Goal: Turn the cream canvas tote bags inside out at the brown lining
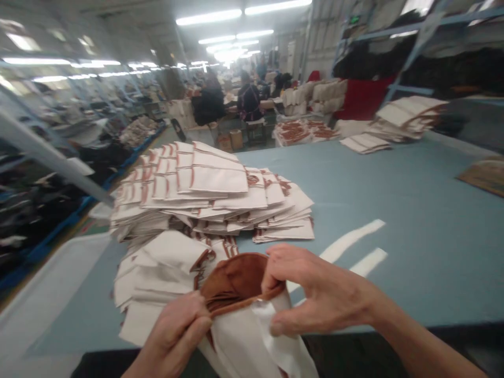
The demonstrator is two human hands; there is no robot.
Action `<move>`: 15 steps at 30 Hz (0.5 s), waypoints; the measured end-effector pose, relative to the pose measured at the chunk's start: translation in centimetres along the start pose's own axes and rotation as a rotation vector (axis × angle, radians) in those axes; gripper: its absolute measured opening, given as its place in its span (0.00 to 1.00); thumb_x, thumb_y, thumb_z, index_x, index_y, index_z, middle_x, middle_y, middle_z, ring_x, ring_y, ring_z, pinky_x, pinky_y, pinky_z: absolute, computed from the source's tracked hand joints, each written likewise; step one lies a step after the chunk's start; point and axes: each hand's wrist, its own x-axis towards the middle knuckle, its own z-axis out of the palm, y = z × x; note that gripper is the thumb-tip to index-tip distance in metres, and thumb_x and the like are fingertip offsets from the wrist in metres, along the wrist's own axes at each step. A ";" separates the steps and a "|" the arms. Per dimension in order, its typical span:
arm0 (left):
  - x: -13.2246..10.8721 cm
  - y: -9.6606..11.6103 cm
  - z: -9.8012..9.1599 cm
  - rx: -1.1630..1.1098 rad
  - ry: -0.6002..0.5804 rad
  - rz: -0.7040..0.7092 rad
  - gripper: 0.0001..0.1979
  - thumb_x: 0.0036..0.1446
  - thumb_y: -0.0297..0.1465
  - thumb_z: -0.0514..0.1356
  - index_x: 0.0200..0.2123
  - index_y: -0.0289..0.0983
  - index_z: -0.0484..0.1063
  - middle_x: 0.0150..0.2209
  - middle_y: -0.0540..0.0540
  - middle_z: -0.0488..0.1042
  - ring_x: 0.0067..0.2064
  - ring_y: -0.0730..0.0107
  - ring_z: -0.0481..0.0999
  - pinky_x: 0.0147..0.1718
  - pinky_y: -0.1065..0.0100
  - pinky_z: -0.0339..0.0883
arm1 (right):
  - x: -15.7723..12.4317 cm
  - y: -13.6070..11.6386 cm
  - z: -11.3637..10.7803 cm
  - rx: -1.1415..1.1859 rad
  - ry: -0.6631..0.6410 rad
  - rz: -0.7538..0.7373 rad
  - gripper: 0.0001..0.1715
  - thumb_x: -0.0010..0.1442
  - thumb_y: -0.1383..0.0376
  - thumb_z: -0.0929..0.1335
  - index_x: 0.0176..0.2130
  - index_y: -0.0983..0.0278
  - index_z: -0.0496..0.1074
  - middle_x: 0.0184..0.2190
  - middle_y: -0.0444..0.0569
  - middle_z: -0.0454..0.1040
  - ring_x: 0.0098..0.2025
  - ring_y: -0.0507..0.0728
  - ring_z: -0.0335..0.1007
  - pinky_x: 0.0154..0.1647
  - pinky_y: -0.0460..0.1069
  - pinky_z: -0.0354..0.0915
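Observation:
A white fabric pouch [246,336] with a brown lining and brown-edged rim is held at the table's near edge, its mouth gaping upward. My left hand [177,331] is closed on the left side of the rim. Across the opening, my right hand [315,286] grips the right side, fingers over the rim and inside, thumb on the outer face. A glossy white strip [271,336] hangs down the pouch's front beside that thumb. Two pale strips lie on the table past my right hand, a longer strip [350,241] and a shorter strip [368,262].
Stacked white pieces with brown edging [220,173] cover the left of the blue-green table [417,252]; a looser pile [157,273] sits nearer. More pieces [405,118] are heaped at the far right, near a brown board [484,176]. People sit working beyond the table.

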 end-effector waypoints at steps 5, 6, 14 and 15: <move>-1.3 1.3 -1.1 0.096 0.105 -0.187 0.28 0.74 0.38 0.47 0.18 0.39 0.57 0.15 0.55 0.61 0.17 0.78 0.62 0.21 0.74 0.58 | 1.1 3.6 1.4 0.159 0.035 0.188 0.18 0.62 0.49 0.72 0.46 0.57 0.76 0.47 0.49 0.79 0.50 0.62 0.75 0.50 0.52 0.70; -1.6 0.9 -2.1 0.142 0.159 -0.233 0.28 0.73 0.39 0.48 0.18 0.39 0.57 0.15 0.55 0.61 0.17 0.78 0.63 0.21 0.75 0.58 | 1.8 4.6 1.8 0.160 0.097 0.221 0.22 0.61 0.47 0.72 0.48 0.56 0.77 0.51 0.51 0.79 0.55 0.65 0.74 0.54 0.54 0.70; -5.6 -12.0 -22.7 0.569 0.846 -0.691 0.20 0.70 0.42 0.59 0.29 0.35 0.74 0.26 0.51 0.73 0.27 0.70 0.73 0.29 0.67 0.70 | 6.9 7.0 8.1 0.422 0.057 0.472 0.32 0.61 0.37 0.68 0.35 0.62 0.76 0.34 0.51 0.78 0.38 0.61 0.75 0.43 0.55 0.71; -6.4 -13.6 -25.6 0.627 0.918 -0.731 0.18 0.71 0.42 0.59 0.36 0.34 0.76 0.32 0.50 0.76 0.31 0.69 0.77 0.33 0.65 0.74 | 7.0 7.2 9.1 0.465 0.008 0.486 0.32 0.61 0.37 0.68 0.35 0.62 0.76 0.33 0.51 0.77 0.37 0.60 0.74 0.43 0.54 0.70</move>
